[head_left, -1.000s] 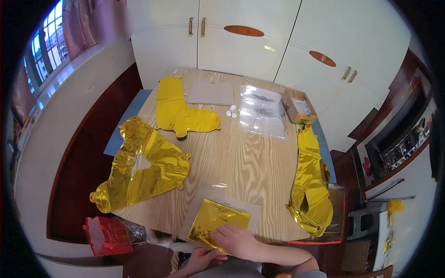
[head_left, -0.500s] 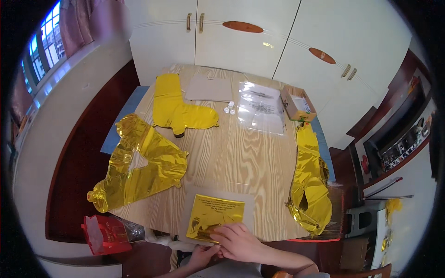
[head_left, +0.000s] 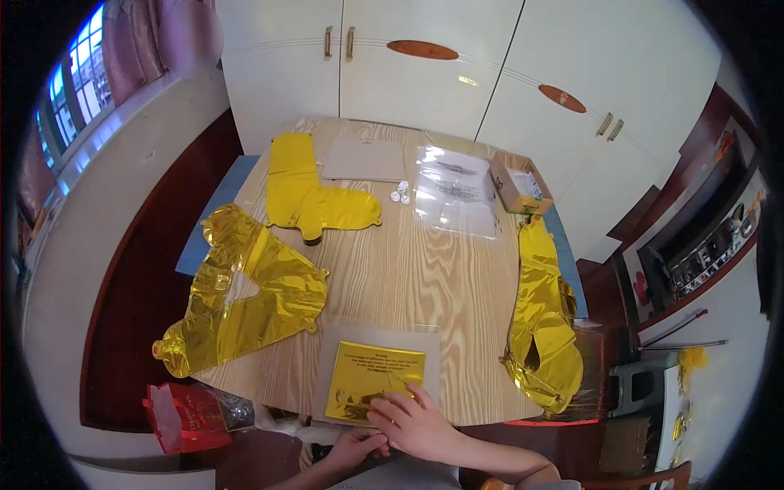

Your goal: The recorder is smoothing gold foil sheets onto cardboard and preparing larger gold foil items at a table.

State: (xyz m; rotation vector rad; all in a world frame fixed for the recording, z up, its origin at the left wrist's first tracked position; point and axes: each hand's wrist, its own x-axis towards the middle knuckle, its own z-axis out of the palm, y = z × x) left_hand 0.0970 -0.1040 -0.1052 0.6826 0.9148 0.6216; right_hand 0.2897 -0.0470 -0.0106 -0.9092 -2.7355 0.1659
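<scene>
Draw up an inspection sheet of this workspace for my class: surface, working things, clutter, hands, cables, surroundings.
Surface: wood-grain table.
Working things: gold foil packet with printing, near the table's front edge.
Clutter: L-shaped gold foil; gold foil with a triangular hole, left; long gold foil, right; flat beige sheet; small white pieces; clear printed sleeve; open box.
Hands: right hand, fingers on the packet; left hand by its lower edge, grip unclear.
Cables: nothing seen.
Surroundings: white cabinets, red bag, window.

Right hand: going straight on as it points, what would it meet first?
The right hand would likely meet the gold foil packet under its fingers, then perhaps the triangular gold foil shape; depth is unclear.
</scene>
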